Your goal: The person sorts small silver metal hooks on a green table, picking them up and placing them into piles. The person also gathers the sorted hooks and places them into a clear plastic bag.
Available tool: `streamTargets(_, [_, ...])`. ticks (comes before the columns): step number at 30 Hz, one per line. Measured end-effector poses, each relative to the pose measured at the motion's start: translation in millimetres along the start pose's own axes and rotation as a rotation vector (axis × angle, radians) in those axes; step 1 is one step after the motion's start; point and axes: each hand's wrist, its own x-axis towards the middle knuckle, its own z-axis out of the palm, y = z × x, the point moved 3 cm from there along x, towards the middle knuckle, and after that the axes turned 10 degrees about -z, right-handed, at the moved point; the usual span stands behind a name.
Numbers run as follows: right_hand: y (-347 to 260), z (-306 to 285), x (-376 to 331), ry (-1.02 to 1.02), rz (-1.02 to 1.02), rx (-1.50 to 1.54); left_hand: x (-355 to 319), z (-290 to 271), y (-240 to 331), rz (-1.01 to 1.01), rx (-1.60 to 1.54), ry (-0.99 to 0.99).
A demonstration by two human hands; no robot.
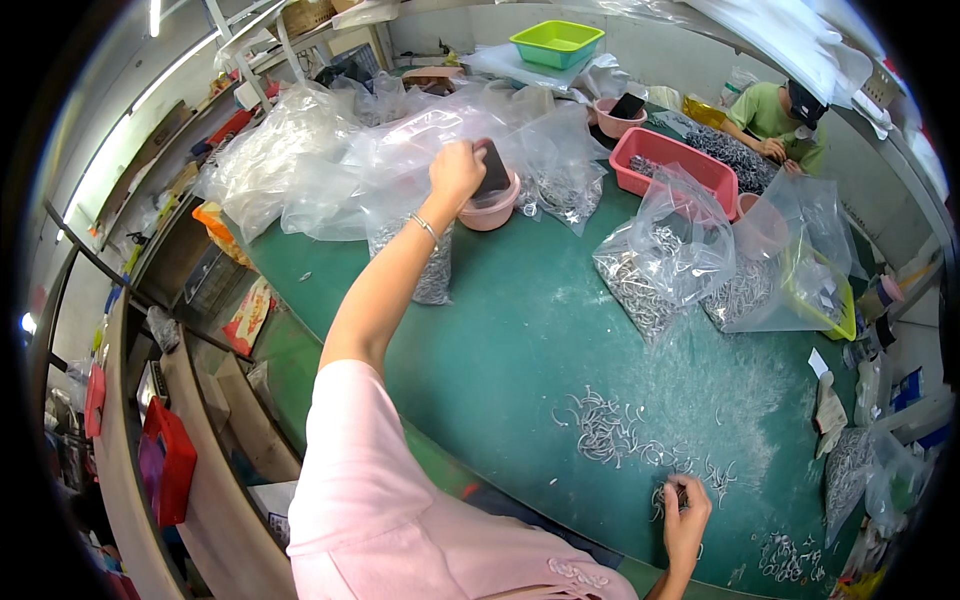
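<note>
1. Reaching far across the green tabletop, the left hand has its grip closed around a dark flat scoop, which dips into the pink bowl near the far left edge. With the arm stretched this long, the scoop could catch the bowl's rim and tip it, I judge, sending its contents over the tabletop.

2. A clear bag of small metal hooks stands just beside the bowl, right under the wrist. A dropped forearm could knock it flat and spill it.

3. Loose clear plastic bags billow around the bowl on its far side. The scoop's edge could snag one and drag it along.

4. The right hand rests at the near edge of the tabletop, fingers curled shut on a small bunch of loose hooks from the scattered pile beside it. Pinched without a look, some could slip out and slide off the near edge to the floor.

5. Another open bag of hooks slumps near the middle of the tabletop, well apart from both hands. It seems a lesser risk, though its mouth gapes toward the pile.

6. Across the far right corner a second person works at a red tray. They are too far off to be bumped.
</note>
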Motion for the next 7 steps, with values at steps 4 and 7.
streamTargets(4, [-18.0,4.3,13.4,-0.063,0.014,0.175,12.3,-59.4,17.0,0.034,-0.178,0.257])
streamTargets(7, [-20.9,21.9,25.2,-0.108,-0.006,0.446,1.4,-99.0,27.8,-0.162,-0.522,0.212])
